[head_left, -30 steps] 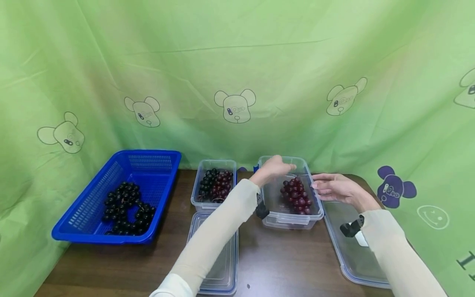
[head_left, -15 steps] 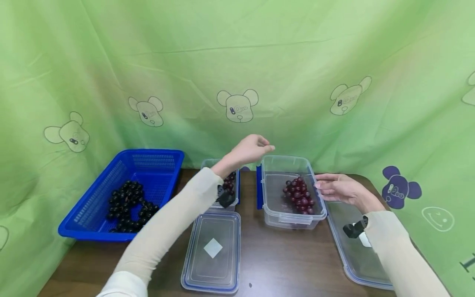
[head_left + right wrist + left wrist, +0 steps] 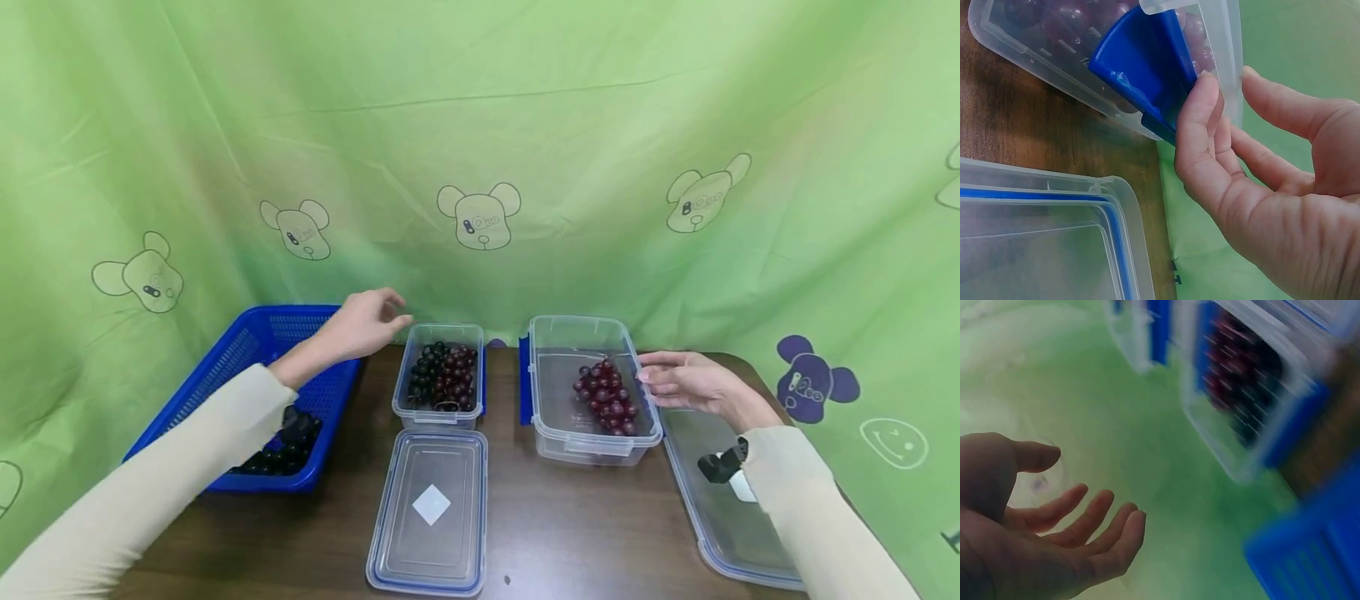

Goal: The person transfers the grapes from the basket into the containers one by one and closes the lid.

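At nine o'clock in the head view, my left hand point(image 3: 358, 327) hovers by the two-o'clock corner of the blue basket point(image 3: 339, 400), fingers loose, holding nothing. Black grapes point(image 3: 281, 458) lie in the basket, partly hidden. Red grapes point(image 3: 606, 398) sit in the large box point(image 3: 592, 443), four o'clock; my right hand point(image 3: 686, 383) touches its three-o'clock side. Left wrist view, blurred: thumb and fingers apart, nothing between. Right wrist view: fingers against the blue latch point(image 3: 1147, 62), no clamp. Step, I judge: right steadies, left between loads. Fetching black grapes would call for a seven-o'clock reach, low.
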### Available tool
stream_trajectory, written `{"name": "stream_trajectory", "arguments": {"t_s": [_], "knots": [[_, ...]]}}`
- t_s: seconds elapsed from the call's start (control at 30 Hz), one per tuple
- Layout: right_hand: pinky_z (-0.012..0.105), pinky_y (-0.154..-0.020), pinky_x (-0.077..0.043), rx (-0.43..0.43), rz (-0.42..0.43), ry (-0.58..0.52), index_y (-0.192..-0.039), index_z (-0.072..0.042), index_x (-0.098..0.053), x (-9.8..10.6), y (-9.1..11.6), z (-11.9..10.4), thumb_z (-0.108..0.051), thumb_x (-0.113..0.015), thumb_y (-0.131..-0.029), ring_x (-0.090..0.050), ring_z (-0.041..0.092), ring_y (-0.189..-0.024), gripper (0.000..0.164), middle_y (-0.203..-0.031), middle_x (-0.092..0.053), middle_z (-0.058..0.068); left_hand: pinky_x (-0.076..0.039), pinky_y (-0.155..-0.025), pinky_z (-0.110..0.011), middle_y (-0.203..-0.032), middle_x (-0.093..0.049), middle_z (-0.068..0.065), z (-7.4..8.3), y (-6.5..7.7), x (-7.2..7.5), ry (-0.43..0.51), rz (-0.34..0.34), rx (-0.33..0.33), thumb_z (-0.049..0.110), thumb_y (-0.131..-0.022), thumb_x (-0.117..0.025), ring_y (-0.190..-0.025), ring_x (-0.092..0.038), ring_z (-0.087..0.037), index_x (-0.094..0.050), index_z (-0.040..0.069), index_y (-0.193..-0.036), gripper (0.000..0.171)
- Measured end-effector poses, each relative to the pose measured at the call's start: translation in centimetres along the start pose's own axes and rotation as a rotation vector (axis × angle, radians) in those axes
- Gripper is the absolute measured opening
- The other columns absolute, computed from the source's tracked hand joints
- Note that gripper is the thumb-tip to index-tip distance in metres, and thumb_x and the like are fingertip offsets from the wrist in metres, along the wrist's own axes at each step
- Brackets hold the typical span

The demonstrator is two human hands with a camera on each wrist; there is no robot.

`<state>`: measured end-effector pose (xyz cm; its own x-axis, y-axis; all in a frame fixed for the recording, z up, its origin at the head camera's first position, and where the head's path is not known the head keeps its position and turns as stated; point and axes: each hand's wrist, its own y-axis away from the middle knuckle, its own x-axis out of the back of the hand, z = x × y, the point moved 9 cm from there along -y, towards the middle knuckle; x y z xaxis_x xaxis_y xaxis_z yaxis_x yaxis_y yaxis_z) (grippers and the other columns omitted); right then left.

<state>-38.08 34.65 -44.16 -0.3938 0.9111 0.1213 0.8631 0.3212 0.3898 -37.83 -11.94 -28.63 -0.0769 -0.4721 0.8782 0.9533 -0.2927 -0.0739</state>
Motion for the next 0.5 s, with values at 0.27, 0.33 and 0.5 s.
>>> {"name": "stream_trajectory", "arguments": {"t_s": [0.27, 0.33, 0.5], "knots": [[0.028, -0.09, -0.063, 0.013, 0.0, 0.004, -0.156, -0.001, -0.038, 0.5, 0.0, 0.0, -0.008, -0.063, -0.104, -0.075, 0.009, -0.097, 0.058, -0.107, -0.077, -0.008, -0.057, -0.094, -0.059, -0.132, -0.068, -0.031, -8.9, 3.0, 2.0, -0.146, 0.022, 0.095, 0.038, -0.105, -0.061, -0.109, -0.071, -0.042, -0.058, -0.007, -0.142, 0.059], [0.028, -0.09, -0.063, 0.015, -0.008, -0.012, -0.148, -0.009, -0.048, 0.4, 0.0, 0.0, -0.007, -0.062, -0.104, -0.075, 0.01, -0.097, 0.046, -0.107, -0.077, -0.007, -0.056, -0.096, -0.061, -0.136, -0.065, -0.034, -11.2, 3.7, 2.2, -0.158, 0.011, 0.134, 0.046, -0.104, -0.061, -0.114, -0.069, -0.046, -0.055, -0.009, -0.145, 0.068], [0.029, -0.089, -0.063, 0.017, -0.028, -0.043, -0.134, -0.018, -0.054, 0.0, -0.3, 0.2, -0.005, -0.061, -0.105, -0.075, 0.011, -0.094, 0.033, -0.104, -0.076, -0.006, -0.055, -0.097, -0.064, -0.141, -0.058, -0.04, -16.3, 5.5, 2.2, -0.161, -0.021, 0.226, 0.06, -0.1, -0.061, -0.127, -0.06, -0.054, -0.048, -0.013, -0.148, 0.088]]}}
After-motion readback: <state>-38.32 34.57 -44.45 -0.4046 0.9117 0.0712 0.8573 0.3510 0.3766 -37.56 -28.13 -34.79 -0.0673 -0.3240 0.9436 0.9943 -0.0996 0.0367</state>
